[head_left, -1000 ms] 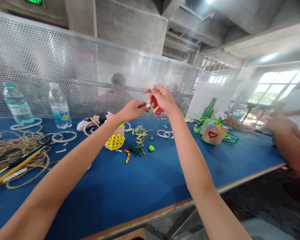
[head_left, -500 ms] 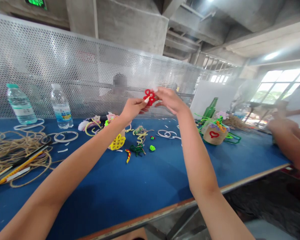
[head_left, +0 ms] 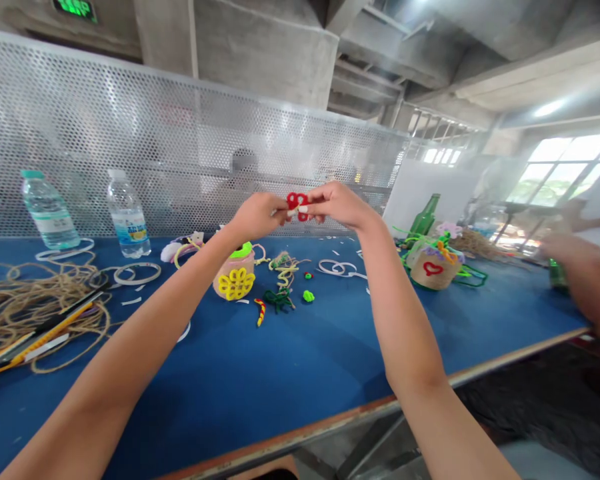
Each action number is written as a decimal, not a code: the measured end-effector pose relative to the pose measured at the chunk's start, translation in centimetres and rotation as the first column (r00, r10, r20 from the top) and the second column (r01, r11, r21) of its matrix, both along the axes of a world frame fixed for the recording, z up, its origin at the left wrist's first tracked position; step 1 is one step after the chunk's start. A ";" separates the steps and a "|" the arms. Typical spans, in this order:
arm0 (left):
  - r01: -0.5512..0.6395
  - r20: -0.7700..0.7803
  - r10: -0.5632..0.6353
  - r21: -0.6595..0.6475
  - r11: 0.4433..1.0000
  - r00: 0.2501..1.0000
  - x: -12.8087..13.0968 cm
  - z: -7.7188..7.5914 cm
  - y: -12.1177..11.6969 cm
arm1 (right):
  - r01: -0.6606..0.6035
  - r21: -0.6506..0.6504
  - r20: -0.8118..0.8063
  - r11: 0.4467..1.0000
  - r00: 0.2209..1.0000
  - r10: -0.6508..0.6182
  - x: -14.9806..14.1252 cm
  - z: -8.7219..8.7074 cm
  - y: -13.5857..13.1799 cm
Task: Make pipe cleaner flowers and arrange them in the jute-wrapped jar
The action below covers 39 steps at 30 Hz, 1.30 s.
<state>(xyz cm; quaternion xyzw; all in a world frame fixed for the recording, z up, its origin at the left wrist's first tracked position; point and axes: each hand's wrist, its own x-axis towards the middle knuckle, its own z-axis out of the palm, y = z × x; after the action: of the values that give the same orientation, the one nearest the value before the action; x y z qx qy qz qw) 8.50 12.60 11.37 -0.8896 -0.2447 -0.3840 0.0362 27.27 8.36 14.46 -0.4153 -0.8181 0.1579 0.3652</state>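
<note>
I hold a small red looped pipe-cleaner shape (head_left: 297, 201) up in the air between both hands, well above the blue table (head_left: 260, 373). My left hand (head_left: 257, 215) pinches its left side and my right hand (head_left: 337, 204) pinches its right side, fingers closed. Below my hands on the table stands a twine-wrapped pot with a yellow pipe-cleaner flower (head_left: 235, 276) and a green top. Small pipe-cleaner pieces (head_left: 279, 298) in green, yellow and red lie beside the pot.
Two water bottles (head_left: 127, 215) stand at the back left by a perforated metal screen (head_left: 130, 153). A heap of twine (head_left: 35, 307) and a yellow tool lie at the left. Another wrapped pot with a red heart (head_left: 431, 267) and a green bottle (head_left: 423, 217) sit right. Another person's arm (head_left: 587, 287) reaches in at far right.
My hands have dropped slightly and drawn together on the red shape, which was turned from behind my right hand into plain view. The view has shifted a little to the left.
</note>
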 end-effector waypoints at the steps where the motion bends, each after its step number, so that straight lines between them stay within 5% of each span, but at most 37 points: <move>1: 0.007 -0.058 -0.007 -0.003 1.000 0.998 -0.3 0.2 0.1 | -0.007 -0.017 0.033 1.000 0.999 0.008 0.0 0.0 0.0; 6: -0.037 -0.211 -0.001 -0.179 0.983 0.977 -3.8 2.1 0.4 | 0.014 -0.041 -0.033 0.999 0.999 -0.016 -1.0 -0.4 0.3; 14: -0.131 -0.223 0.039 -0.414 0.901 0.974 -9.9 4.3 -0.4 | 0.013 -0.027 0.059 1.000 0.998 -0.011 -5.2 -2.5 1.7; 25: -0.015 -0.230 -0.105 -0.469 0.883 0.968 -7.3 1.9 1.6 | -0.010 0.066 0.351 0.998 0.936 -0.013 -8.4 -4.3 2.1; 34: 0.089 -0.140 -0.219 -0.614 0.784 0.966 -8.3 2.2 0.7 | -0.113 -0.070 0.230 0.991 0.965 0.126 -7.3 -5.7 4.3; 39: -0.002 -0.227 -0.161 -0.585 0.811 0.960 -7.7 2.2 0.6 | -0.243 -0.235 0.048 0.941 0.964 0.261 -7.4 -6.6 4.8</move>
<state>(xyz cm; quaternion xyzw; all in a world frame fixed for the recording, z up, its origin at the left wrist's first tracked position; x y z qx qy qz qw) 0.77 13.25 13.57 -0.9110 -0.3050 -0.1694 -0.2200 19.84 13.15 7.89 -0.3519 -0.8549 0.2791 0.2597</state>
